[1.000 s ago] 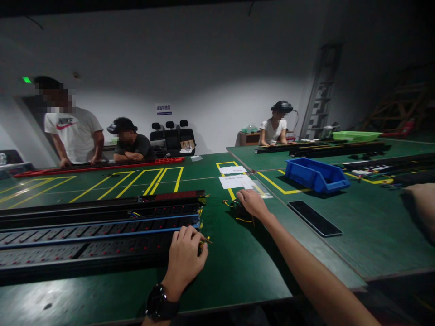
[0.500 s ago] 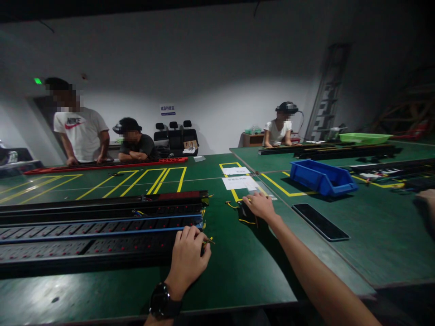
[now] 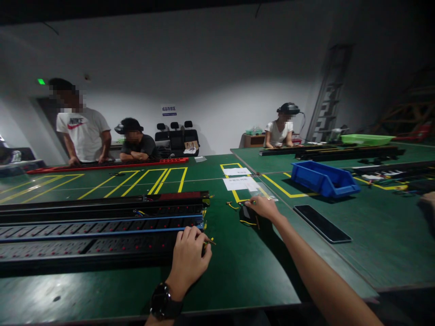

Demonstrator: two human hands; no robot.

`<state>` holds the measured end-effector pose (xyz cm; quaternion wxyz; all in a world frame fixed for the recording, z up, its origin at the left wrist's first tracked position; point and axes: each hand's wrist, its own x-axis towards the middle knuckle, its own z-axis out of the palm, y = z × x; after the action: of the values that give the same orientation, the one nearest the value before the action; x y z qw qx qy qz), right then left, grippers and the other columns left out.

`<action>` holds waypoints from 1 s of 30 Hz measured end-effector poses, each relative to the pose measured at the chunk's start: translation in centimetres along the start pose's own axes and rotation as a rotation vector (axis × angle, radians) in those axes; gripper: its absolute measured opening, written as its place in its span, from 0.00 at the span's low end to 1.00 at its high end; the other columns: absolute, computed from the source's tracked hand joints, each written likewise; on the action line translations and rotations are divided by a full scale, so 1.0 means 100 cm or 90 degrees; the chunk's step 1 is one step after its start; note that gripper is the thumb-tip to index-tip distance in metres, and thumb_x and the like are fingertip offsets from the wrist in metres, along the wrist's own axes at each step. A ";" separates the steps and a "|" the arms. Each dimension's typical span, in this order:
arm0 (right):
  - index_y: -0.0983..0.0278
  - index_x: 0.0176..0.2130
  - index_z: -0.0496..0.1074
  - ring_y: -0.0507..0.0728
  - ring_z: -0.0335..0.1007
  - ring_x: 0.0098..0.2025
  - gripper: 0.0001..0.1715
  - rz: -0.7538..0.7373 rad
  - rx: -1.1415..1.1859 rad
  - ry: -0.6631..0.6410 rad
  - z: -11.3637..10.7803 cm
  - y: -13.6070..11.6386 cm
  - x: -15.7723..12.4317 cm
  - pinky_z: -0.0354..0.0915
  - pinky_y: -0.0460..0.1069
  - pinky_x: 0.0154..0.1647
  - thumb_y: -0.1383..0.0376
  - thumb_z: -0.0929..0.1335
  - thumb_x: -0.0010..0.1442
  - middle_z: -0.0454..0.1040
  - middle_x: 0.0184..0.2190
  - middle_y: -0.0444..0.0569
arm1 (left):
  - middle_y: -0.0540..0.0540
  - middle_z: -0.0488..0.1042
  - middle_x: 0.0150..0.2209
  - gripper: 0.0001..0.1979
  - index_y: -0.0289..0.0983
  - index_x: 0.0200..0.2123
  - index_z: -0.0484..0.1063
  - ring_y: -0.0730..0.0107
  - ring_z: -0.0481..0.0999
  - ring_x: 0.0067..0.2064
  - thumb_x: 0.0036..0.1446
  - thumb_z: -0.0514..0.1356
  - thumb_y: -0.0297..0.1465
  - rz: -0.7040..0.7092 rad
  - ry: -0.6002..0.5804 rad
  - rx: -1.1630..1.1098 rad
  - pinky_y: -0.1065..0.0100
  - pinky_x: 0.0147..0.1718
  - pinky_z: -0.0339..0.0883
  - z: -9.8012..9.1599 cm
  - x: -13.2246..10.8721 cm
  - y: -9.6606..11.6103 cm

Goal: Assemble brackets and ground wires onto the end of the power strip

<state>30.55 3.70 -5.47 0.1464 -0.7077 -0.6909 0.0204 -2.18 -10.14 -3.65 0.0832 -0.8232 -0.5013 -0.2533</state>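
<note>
Two long black power strips with rows of sockets lie side by side at the left; the nearer power strip (image 3: 129, 244) reaches under my left hand (image 3: 190, 253). That hand is curled over its right end, where yellow-green wire ends (image 3: 212, 241) stick out beside the thumb. My right hand (image 3: 267, 209) is stretched forward, its fingers pinched at the upper edge of a small flat black piece (image 3: 248, 215). A yellow wire runs along that piece's near edge, and a short yellow wire (image 3: 232, 206) lies left of it. The fingertips partly cover the black piece.
Paper labels (image 3: 239, 183) lie beyond my right hand. A phone (image 3: 322, 223) and a blue bin (image 3: 324, 179) are to the right. Black rails (image 3: 350, 152) and a green tray (image 3: 367, 139) stand farther back. Several people sit or stand across the green table (image 3: 217, 290).
My right hand has shifted slightly to the right, and more of the black piece's top shows. My left hand stays on the strip's end. The whole view has moved a little.
</note>
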 end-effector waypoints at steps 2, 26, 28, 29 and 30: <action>0.59 0.44 0.80 0.66 0.74 0.44 0.20 -0.008 0.015 -0.017 0.001 0.002 0.001 0.61 0.54 0.39 0.52 0.64 0.66 0.80 0.41 0.57 | 0.45 0.73 0.38 0.07 0.39 0.34 0.76 0.60 0.69 0.43 0.61 0.57 0.30 0.000 0.000 0.000 0.57 0.43 0.61 0.000 0.000 0.000; 0.63 0.33 0.73 0.56 0.73 0.26 0.25 -0.032 0.758 0.060 -0.017 -0.040 -0.015 0.68 0.50 0.28 0.44 0.70 0.57 0.76 0.29 0.50 | 0.46 0.73 0.38 0.06 0.40 0.35 0.76 0.60 0.69 0.44 0.60 0.58 0.30 -0.004 -0.005 0.007 0.58 0.43 0.60 0.001 0.000 -0.001; 0.63 0.33 0.75 0.57 0.75 0.32 0.22 -0.049 0.829 -0.025 -0.015 -0.049 -0.018 0.71 0.51 0.34 0.47 0.72 0.54 0.79 0.35 0.52 | 0.46 0.73 0.38 0.06 0.40 0.34 0.76 0.60 0.69 0.44 0.60 0.58 0.30 -0.004 -0.003 0.007 0.58 0.43 0.60 0.001 0.000 -0.001; 0.64 0.34 0.76 0.57 0.75 0.34 0.21 -0.061 0.842 -0.055 -0.014 -0.052 -0.019 0.71 0.51 0.37 0.48 0.73 0.54 0.79 0.36 0.53 | 0.46 0.73 0.38 0.06 0.40 0.34 0.76 0.60 0.69 0.44 0.60 0.58 0.30 -0.004 -0.003 0.007 0.58 0.43 0.60 0.001 -0.001 -0.001; 0.64 0.34 0.77 0.56 0.75 0.35 0.20 -0.075 0.841 -0.079 -0.011 -0.055 -0.020 0.71 0.52 0.38 0.50 0.73 0.53 0.79 0.37 0.53 | 0.46 0.73 0.38 0.06 0.40 0.34 0.76 0.60 0.69 0.44 0.60 0.58 0.30 -0.004 -0.003 0.008 0.58 0.43 0.60 0.001 -0.001 -0.001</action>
<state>25.37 1.58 -3.45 0.5102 -0.4278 -0.5780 0.4719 -2.26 -10.09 -3.80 0.0859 -0.8216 -0.5059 -0.2484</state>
